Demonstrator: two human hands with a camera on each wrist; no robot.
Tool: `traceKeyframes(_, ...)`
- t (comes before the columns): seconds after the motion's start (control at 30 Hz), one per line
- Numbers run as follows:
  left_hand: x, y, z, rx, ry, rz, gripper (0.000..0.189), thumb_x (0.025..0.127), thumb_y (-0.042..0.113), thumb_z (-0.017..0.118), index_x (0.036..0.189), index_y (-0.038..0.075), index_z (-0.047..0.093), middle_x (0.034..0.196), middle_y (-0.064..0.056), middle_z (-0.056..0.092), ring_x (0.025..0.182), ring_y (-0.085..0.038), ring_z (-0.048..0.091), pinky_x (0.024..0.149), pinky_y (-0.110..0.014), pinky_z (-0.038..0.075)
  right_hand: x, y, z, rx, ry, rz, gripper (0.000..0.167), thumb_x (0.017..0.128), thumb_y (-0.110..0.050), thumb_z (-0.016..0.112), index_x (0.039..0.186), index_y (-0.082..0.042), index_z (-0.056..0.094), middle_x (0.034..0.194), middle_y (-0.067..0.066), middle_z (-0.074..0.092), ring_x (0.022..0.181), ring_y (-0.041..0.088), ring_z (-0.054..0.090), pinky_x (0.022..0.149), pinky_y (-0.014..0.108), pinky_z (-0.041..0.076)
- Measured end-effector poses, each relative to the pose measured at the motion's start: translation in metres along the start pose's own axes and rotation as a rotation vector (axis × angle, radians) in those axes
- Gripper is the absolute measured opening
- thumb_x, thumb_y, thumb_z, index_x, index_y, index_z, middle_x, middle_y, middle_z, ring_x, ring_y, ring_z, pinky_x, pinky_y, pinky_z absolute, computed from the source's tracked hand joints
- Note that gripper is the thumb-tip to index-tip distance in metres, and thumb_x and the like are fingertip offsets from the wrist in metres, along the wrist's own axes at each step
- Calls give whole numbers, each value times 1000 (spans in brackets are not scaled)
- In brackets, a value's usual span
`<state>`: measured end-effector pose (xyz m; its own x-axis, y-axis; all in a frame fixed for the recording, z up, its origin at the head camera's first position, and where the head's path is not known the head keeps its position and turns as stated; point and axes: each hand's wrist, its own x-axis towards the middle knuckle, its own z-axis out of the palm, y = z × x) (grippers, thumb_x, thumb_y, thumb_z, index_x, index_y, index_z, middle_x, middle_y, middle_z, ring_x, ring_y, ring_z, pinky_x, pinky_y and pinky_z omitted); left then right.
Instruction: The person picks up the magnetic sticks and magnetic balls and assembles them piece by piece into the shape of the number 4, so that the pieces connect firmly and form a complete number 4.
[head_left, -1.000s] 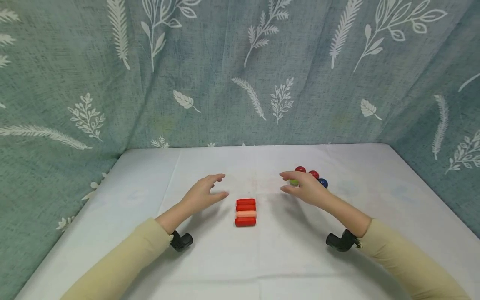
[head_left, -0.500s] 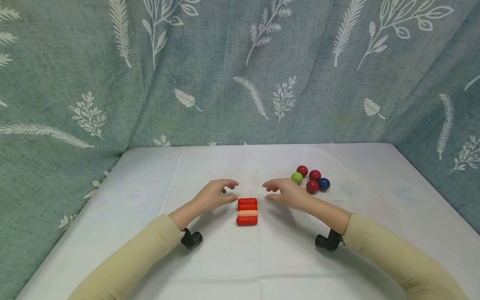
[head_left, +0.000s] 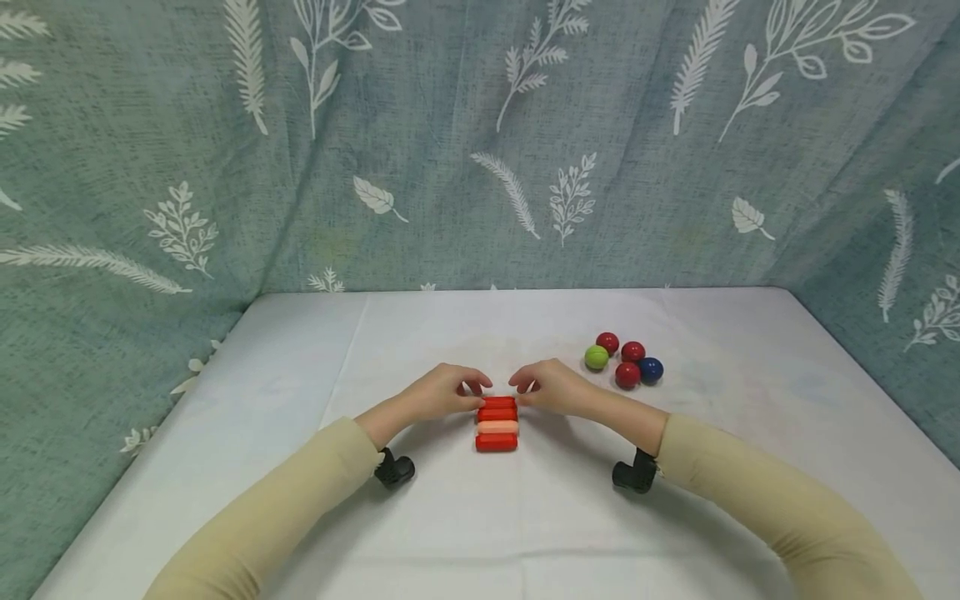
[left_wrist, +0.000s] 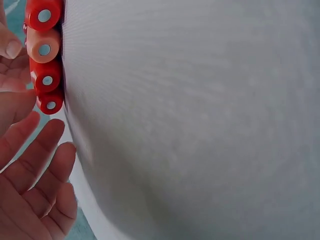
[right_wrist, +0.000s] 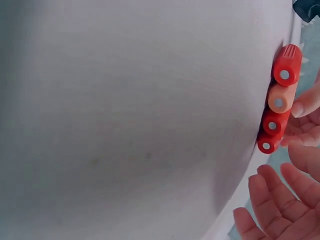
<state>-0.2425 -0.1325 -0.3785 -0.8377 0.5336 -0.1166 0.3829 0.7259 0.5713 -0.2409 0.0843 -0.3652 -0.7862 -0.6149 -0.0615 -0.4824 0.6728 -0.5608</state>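
Note:
Four short rods, more exactly several side by side, lie in a stack-like row mid-table in the head view: a near red rod (head_left: 497, 442), a peach rod (head_left: 497, 427) and red rods behind it. Pale round discs mark their ends; the peach rod (left_wrist: 44, 46) and the farthest red rod (left_wrist: 50, 103) show this in the left wrist view. My left hand (head_left: 438, 392) is at the left end of the farthest rod, thumb tip right beside it, other fingers loosely bent beyond. Mirroring it, my right hand (head_left: 557, 388) has its thumb close to the right end of that rod (right_wrist: 267, 145).
Behind and right of my right hand sits a cluster of balls: a green ball (head_left: 596, 357), a blue ball (head_left: 651, 370) and red balls (head_left: 627, 375). A white cloth (head_left: 495, 517) covers the table. A green leaf-patterned curtain (head_left: 435, 167) hangs along the back and sides.
Both hands have moved inward toward each other, to the two ends of the farthest red rod. The balls, partly covered by the right hand before, now show fully. The rods stay put.

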Motion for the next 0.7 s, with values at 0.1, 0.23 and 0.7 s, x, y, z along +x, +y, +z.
traceKeyframes(0.1, 1, 1, 1, -5, -5, -16, 24, 84, 12, 63, 109, 11, 65, 95, -1, 64, 80, -14, 58, 65, -23, 48, 4, 0, 3, 9, -21, 12, 27, 84, -7, 64, 110, -2, 64, 93, 7, 67, 82, 15, 58, 75, 26, 50)
traceKeyframes(0.23, 2, 2, 1, 19, 6, 20, 20, 83, 10, 63, 104, 9, 66, 94, -2, 65, 76, -11, 56, 67, -23, 48, 9, 0, 5, 18, -34, 29, 25, 84, -5, 63, 108, -1, 65, 92, 6, 67, 81, 14, 57, 76, 26, 49)
traceKeyframes(0.7, 10, 1, 2, 43, 7, -45, 18, 84, 11, 65, 102, 8, 68, 97, -1, 66, 79, -11, 54, 70, -24, 45, 18, 0, 9, 15, -34, 35, 23, 84, -3, 62, 107, -2, 65, 93, 7, 67, 83, 15, 57, 78, 27, 49)
